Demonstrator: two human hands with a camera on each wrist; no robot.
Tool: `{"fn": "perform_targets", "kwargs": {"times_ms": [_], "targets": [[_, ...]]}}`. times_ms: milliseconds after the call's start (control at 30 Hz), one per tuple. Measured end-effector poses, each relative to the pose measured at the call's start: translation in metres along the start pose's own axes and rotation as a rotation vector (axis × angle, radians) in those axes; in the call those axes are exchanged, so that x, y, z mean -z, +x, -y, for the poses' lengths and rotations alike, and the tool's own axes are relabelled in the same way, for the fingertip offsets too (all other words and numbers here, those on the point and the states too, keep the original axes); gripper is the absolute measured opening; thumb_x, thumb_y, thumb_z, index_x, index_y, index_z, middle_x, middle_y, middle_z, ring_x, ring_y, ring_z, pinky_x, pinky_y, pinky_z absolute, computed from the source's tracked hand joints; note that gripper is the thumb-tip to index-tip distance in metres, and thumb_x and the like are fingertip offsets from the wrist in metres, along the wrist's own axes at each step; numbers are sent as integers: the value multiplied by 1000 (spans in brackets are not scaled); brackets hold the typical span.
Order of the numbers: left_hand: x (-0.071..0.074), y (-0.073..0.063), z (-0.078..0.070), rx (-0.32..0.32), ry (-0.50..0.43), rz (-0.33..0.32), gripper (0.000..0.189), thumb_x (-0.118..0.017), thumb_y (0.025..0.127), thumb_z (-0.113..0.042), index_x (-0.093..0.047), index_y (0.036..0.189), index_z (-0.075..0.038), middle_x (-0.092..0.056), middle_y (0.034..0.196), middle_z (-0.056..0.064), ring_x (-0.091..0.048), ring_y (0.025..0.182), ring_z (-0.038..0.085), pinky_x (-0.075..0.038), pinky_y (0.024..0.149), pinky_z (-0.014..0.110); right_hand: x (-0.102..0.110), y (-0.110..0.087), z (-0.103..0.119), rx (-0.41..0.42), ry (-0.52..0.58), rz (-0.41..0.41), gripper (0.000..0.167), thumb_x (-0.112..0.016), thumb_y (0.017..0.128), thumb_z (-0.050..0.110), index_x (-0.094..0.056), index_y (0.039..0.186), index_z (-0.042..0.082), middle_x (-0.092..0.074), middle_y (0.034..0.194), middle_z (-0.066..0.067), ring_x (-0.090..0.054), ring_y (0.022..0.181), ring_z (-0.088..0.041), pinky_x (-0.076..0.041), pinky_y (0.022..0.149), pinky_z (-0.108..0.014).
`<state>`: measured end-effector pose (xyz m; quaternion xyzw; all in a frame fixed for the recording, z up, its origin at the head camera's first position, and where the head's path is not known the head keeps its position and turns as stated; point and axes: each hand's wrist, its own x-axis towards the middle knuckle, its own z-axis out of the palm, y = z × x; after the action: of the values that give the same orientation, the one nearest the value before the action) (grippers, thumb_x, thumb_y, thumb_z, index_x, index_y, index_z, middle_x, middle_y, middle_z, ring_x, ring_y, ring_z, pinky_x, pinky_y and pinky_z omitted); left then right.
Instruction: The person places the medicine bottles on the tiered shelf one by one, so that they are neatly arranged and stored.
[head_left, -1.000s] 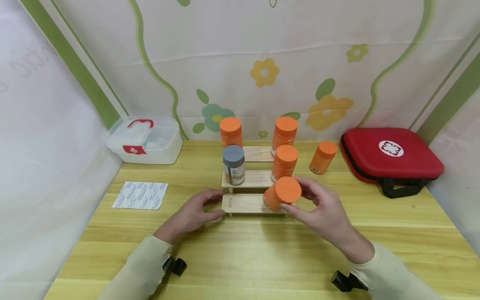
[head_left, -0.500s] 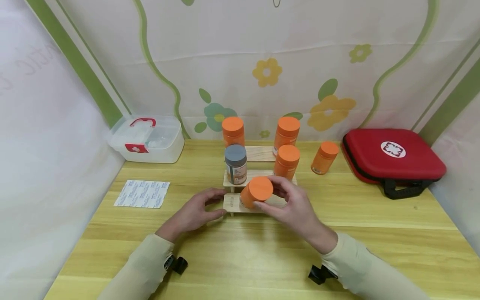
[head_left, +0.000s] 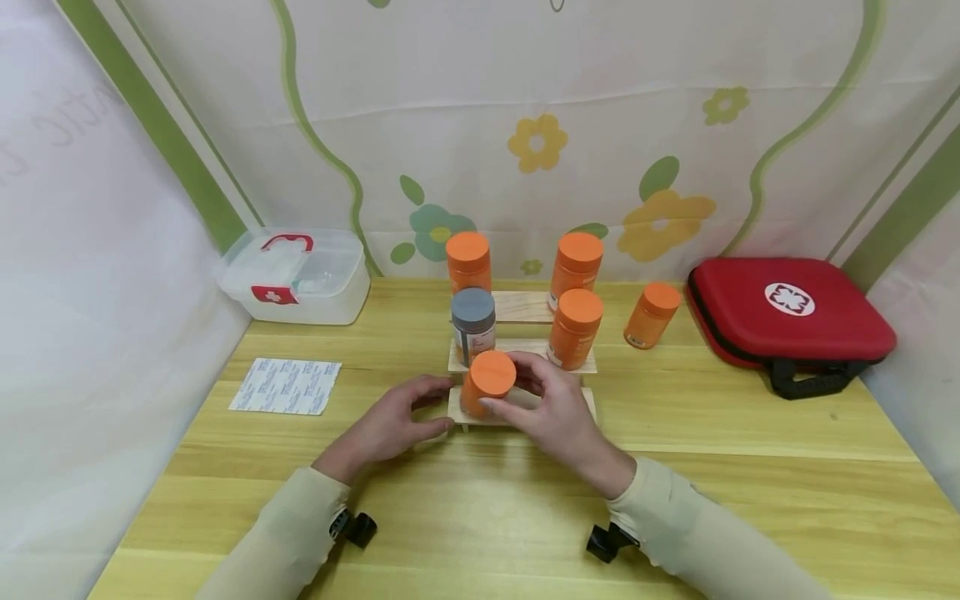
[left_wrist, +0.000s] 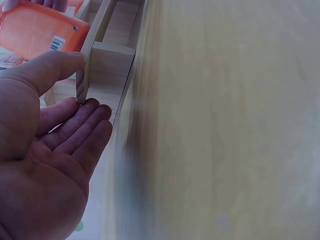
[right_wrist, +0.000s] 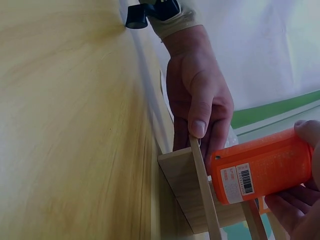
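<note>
A three-step wooden rack (head_left: 522,307) stands mid-table. My right hand (head_left: 558,417) grips an orange medicine bottle (head_left: 487,385) by its side, over the left end of the lowest step. In the right wrist view the base of this orange bottle (right_wrist: 260,167) is close to the step; whether it touches is unclear. My left hand (head_left: 393,421) pinches the left end of the lowest step, thumb above and fingers beneath, as the left wrist view shows with the step's end (left_wrist: 82,82). Behind, a grey-capped bottle (head_left: 474,325) and an orange bottle (head_left: 574,329) stand on the middle step.
Two orange bottles (head_left: 468,262) (head_left: 576,268) stand on the top step. Another orange bottle (head_left: 652,315) is on the table right of the rack, beside a red first-aid case (head_left: 795,308). At left are a clear plastic box (head_left: 296,279) and a white printed packet (head_left: 287,386).
My right hand has carried the orange bottle leftward along the lowest step, from its right end to its left end. My left hand has stayed at the rack's left end.
</note>
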<state>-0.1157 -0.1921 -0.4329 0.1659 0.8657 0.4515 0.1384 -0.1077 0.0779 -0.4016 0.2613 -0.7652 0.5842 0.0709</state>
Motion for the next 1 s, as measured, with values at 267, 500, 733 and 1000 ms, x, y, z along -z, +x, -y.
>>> {"fn": "perform_targets", "kwargs": {"times_ms": [267, 500, 733, 1000], "targets": [[1, 0, 0, 2, -2, -2, 59, -80, 99, -22, -59, 153, -9, -62, 154, 11, -61, 143, 33, -48, 123, 53, -11, 5, -2, 56, -81, -31, 59, -92, 86, 9, -67, 138, 0, -76, 129, -16, -77, 114, -29, -67, 96, -37], [0, -1, -1, 0, -5, 4, 60, -80, 100, -23, -58, 153, -8, -61, 155, 11, -60, 143, 33, -48, 124, 54, -16, 7, -6, 175, -267, -81, 57, -95, 82, 13, -71, 132, -2, -78, 119, -15, -79, 106, -27, -68, 89, -35], [1, -1, 1, -2, -3, -5, 58, -80, 100, -22, -59, 152, -6, -62, 154, 13, -61, 142, 35, -48, 123, 55, -19, 8, -5, 242, -408, -92, 58, -97, 80, 21, -73, 128, -2, -81, 116, -15, -81, 105, -26, -69, 87, -36], [0, -1, 0, -20, -10, -3, 58, -79, 100, -21, -59, 152, -6, -62, 153, 13, -61, 142, 35, -48, 123, 55, -19, 6, -2, 238, -464, -106, 60, -97, 80, 26, -74, 128, -1, -82, 116, -15, -81, 105, -25, -69, 87, -38]]}}
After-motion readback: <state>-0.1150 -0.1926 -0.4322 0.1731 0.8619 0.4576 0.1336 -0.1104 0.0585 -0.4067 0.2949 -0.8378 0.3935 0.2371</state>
